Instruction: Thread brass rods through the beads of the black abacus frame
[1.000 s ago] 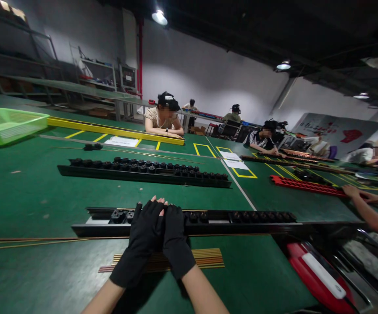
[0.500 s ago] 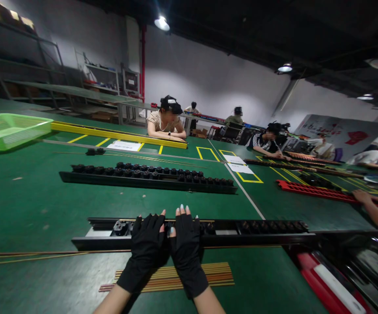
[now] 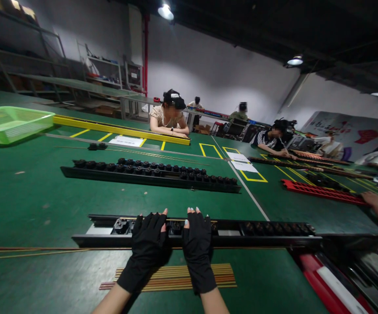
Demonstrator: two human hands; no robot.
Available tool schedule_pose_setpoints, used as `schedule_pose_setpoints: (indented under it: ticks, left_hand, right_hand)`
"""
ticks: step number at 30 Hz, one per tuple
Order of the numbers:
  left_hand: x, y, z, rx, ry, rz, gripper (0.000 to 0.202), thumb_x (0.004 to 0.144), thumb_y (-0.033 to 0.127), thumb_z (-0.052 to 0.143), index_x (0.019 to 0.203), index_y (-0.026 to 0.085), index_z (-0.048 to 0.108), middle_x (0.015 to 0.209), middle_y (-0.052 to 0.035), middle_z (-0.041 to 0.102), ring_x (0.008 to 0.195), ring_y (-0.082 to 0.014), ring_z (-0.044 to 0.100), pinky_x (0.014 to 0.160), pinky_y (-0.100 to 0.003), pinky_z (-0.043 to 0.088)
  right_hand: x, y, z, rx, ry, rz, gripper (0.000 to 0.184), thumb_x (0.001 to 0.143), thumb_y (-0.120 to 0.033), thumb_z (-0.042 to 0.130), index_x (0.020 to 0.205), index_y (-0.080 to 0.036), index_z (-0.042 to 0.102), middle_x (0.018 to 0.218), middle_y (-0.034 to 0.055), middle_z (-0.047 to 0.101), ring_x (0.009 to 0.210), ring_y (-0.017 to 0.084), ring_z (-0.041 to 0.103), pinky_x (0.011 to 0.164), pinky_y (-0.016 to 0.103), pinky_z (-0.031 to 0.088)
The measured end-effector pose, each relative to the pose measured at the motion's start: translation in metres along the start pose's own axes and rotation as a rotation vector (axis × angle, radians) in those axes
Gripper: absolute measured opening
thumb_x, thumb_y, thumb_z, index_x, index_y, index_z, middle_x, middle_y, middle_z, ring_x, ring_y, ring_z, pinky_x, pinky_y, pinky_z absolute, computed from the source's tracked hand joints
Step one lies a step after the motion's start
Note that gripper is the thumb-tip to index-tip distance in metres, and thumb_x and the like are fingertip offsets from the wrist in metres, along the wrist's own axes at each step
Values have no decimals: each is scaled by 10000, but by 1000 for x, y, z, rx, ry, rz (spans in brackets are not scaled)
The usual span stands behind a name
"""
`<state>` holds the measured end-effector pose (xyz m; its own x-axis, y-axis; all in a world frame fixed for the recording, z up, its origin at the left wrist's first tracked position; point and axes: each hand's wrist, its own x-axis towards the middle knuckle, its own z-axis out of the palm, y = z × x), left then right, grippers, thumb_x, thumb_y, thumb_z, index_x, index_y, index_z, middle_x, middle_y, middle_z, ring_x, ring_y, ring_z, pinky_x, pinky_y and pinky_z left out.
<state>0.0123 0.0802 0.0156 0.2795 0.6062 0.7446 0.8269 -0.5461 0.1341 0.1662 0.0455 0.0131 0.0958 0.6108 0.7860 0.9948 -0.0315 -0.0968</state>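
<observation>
A long black channel (image 3: 261, 240) lies across the green table in front of me, with black blocks (image 3: 274, 228) seated in it. My left hand (image 3: 149, 233), in a black fingerless glove, rests over its left half, fingers stretched forward across the blocks. My right hand (image 3: 197, 237), gloved the same way, lies flat over the middle with its fingers laid over the far wall. One or two blocks show between the hands, and a thin brass-coloured rod runs along the channel. What lies beneath my palms is hidden. Under my wrists sits a row of brass and copper-coloured rods (image 3: 166, 279).
Farther off lies a second black channel (image 3: 149, 179) with blocks. A green basket (image 3: 15, 126) and a yellow rail (image 3: 120, 129) are at the back left. Long thin rods (image 3: 38, 253) lie at left, a red rail (image 3: 320, 192) at right. A co-worker's hand (image 3: 374, 199) is beside it.
My right hand has slid right along the channel, widening the gap between my hands and uncovering blocks. My left hand stays at about the same place on the channel. The view has shifted slightly.
</observation>
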Motion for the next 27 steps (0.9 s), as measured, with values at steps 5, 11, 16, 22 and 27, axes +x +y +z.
schedule_pose_setpoints:
  ticks: [5, 11, 16, 22, 27]
  left_hand:
    - [0, 2, -2, -5, 9, 7, 435, 905, 154, 427, 1316, 165, 571, 1118, -83, 718, 1055, -275, 616, 1080, -489, 263]
    - [3, 5, -6, -7, 8, -7, 430, 914, 170, 416, 1312, 158, 578, 1105, -87, 722, 1046, -272, 624, 1065, -477, 275]
    - [2, 7, -7, -51, -34, -30, 461, 886, 173, 440, 1330, 170, 565, 1187, -80, 698, 1091, -282, 609, 1093, -488, 255]
    - [1, 7, -5, -55, -21, -61, 460, 896, 166, 433, 1339, 177, 555, 1158, -73, 707, 1099, -273, 601, 1100, -482, 248]
    - [2, 7, -5, -44, -32, -57, 452, 912, 165, 410, 1342, 187, 551, 1143, -76, 709, 1084, -267, 603, 1094, -477, 254]
  right_hand:
    - [-2, 7, 2, -5, -28, -37, 382, 967, -158, 367, 1260, -99, 607, 1281, 99, 657, 1275, 234, 514, 1122, 446, 251]
    - [-1, 11, -8, -34, -64, 31, 395, 969, -151, 364, 1297, -94, 575, 1320, 111, 628, 1317, 258, 477, 1127, 499, 244]
    - [-3, 17, -7, 3, -71, 42, 379, 979, -179, 362, 1257, -91, 603, 1266, 122, 662, 1282, 250, 512, 1113, 492, 284]
    - [2, 31, -10, -27, -33, 147, 378, 982, -204, 355, 1212, -100, 636, 1228, 122, 679, 1253, 280, 519, 1053, 499, 328]
    - [2, 38, -5, -30, -46, 156, 385, 985, -228, 354, 1158, -86, 667, 1145, 129, 709, 1148, 252, 563, 1003, 437, 379]
